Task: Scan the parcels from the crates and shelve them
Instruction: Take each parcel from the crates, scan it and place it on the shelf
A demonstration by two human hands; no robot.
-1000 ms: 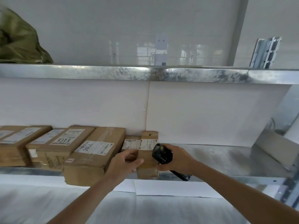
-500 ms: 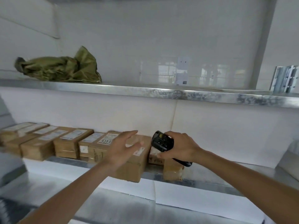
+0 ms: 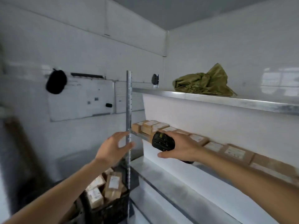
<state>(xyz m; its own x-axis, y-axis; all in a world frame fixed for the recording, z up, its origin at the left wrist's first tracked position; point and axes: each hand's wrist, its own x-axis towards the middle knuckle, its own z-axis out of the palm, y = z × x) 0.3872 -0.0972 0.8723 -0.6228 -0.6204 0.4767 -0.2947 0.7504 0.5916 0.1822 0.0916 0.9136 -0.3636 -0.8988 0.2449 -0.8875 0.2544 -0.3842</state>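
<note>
Since the earlier frames the view has swung left, away from the box the left hand was steadying on the shelf; that hand has come off the cardboard and the row of parcels (image 3: 233, 151) now trails off to the right of both hands. The left hand (image 3: 113, 149) hangs in the air, fingers spread and straight, holding nothing, its fingertips just in front of the perforated metal upright (image 3: 129, 126) of the rack. The right hand (image 3: 179, 147) is wrapped round the black scanner (image 3: 163, 141), fingers curled over its head and thumb underneath, the scanner's face turned left toward the open fingers of the other hand. Shelved boxes lie behind and to the right of the right knuckles along the middle shelf (image 3: 142, 137). Well below the left fingertips, past the wrist, sits a dark crate (image 3: 111, 210) with several labelled parcels (image 3: 113, 186) standing loosely in it. The step in hand looks like the return trip to that crate for the next parcel. To do it well, the open left hand should drop past the upright without brushing it, choose a box whose label faces up or outward, and lift it by its sides so the label stays uncovered. The scanner hand should stay steady and bring the window square to the label, rather than scanning at a slant. A green bundle of cloth (image 3: 203, 82) rests on the top shelf, above the right hand.
</note>
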